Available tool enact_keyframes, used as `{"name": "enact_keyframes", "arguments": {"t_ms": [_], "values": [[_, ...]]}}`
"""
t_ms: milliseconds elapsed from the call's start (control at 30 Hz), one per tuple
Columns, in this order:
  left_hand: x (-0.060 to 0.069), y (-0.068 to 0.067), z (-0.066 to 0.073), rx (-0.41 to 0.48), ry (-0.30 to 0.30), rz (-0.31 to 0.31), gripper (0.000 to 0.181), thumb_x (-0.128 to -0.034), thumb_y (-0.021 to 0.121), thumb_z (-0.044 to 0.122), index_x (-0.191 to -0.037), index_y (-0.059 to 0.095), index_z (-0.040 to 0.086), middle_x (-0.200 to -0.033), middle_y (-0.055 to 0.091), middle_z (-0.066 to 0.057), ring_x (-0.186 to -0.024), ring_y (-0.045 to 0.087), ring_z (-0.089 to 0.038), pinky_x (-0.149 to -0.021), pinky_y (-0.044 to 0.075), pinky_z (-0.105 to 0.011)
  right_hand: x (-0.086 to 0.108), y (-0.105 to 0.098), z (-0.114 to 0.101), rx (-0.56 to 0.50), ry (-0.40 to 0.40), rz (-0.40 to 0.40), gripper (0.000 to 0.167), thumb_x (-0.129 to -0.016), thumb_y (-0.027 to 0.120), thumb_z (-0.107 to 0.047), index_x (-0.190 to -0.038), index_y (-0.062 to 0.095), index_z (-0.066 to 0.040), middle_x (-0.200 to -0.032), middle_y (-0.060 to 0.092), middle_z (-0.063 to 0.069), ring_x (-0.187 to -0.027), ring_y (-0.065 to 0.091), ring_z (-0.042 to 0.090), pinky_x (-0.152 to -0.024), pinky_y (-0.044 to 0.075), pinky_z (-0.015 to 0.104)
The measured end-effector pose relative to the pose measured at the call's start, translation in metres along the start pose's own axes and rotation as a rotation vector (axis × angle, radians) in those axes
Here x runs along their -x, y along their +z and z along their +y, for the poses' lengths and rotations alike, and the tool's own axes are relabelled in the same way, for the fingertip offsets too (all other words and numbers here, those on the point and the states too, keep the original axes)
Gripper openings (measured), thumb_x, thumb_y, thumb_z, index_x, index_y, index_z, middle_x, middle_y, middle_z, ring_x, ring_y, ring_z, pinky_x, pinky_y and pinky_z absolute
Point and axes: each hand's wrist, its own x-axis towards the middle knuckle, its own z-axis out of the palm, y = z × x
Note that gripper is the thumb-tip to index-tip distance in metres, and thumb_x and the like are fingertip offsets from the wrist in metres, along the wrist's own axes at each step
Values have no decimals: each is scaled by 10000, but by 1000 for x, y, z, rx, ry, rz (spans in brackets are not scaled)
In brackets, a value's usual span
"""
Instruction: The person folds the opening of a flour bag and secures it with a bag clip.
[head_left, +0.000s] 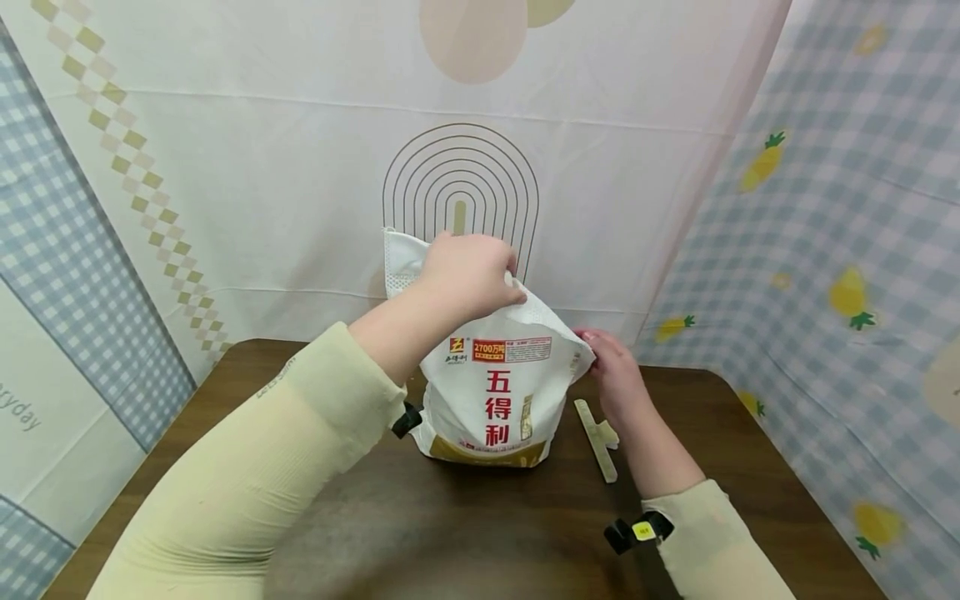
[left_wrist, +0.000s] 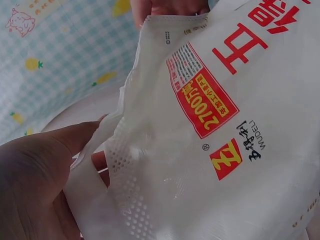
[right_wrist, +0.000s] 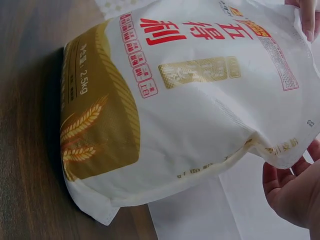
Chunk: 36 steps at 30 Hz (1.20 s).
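Note:
A white flour bag (head_left: 480, 392) with red lettering and a gold band stands upright on the table. My left hand (head_left: 468, 275) grips its top edge from above. Seen from the left wrist, the thumb (left_wrist: 75, 137) lies along that edge and fingers show through a gap below it. At the bag's upper right corner, my right hand (head_left: 618, 375) pinches the material, with the thumb and fingertips around the corner (right_wrist: 287, 160). Whether the bag's mouth is open is hard to tell. A pale sealing clip (head_left: 597, 442) lies to the right of the bag, near the right forearm.
The dark wooden table (head_left: 360, 517) meets a white patterned cloth (head_left: 300, 192) behind the bag. A blue checked cloth with pineapples (head_left: 825, 275) hangs along the right side, and another checked cloth (head_left: 67, 208) hangs on the left.

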Motion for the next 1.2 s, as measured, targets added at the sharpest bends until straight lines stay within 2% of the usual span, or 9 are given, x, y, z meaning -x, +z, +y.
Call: {"name": "enact_keyframes", "arguments": {"t_ms": [100,200,300,400,467,567,667,967,1200], "values": [[0,1,-4,15,-12,-11,285,-854,717,489,-1010,720,251,-957,683,99,-856,582,-125,-889,375,-423,1,1,1,45,25,-5,249,-1050,450,-219,-1057,688,-146,-988,656,-94,-985,572,101,-923,411,306],[0,0,-8,21,-12,-23,263,-863,709,478,-995,724,251,-933,676,100,-834,580,-132,-868,395,-430,1,3,0,92,43,4,342,-1050,462,-238,-1214,627,12,-1074,626,-75,-1068,536,112,-993,385,322],[0,0,-11,18,-1,-36,240,-893,682,457,-1002,736,251,-921,675,97,-810,580,-138,-843,419,-437,2,6,0,167,51,6,435,-1049,472,-245,-1311,543,95,-1202,584,13,-1167,474,137,-1062,333,337],[0,1,-12,26,12,-43,231,-918,670,425,-1039,745,244,-952,680,91,-806,583,-135,-790,445,-423,1,9,2,252,50,8,459,-1038,513,-281,-1333,542,68,-1286,566,114,-1159,492,154,-1031,382,313],[0,1,-14,40,14,-50,234,-925,675,403,-1080,745,243,-999,686,84,-819,586,-132,-764,456,-411,1,11,4,311,40,8,458,-1024,547,-313,-1328,564,29,-1287,571,150,-1103,529,144,-948,444,260],[0,1,-16,60,14,-65,249,-934,673,384,-1137,738,254,-1091,689,80,-868,590,-123,-754,474,-401,2,13,7,381,-5,10,436,-1011,578,-330,-1296,596,-1,-1186,616,140,-991,572,135,-806,499,209],[-1,1,-17,64,21,-71,243,-941,669,375,-1147,739,268,-1136,688,85,-913,593,-118,-777,483,-410,3,14,10,426,-53,38,390,-1008,588,-319,-1235,633,-5,-1068,631,121,-906,576,132,-745,506,214],[-1,2,-19,65,60,-56,178,-953,659,356,-1075,758,274,-1085,696,91,-895,596,-115,-754,482,-392,5,10,13,564,-135,134,303,-979,640,-291,-1095,708,-19,-963,672,136,-804,568,132,-672,474,210],[-1,4,-24,119,77,-54,164,-965,639,367,-1027,759,275,-1032,690,96,-881,589,-114,-743,480,-387,4,6,17,633,-209,137,211,-958,676,-227,-1029,730,-35,-925,683,118,-787,569,177,-660,468,236]]}}
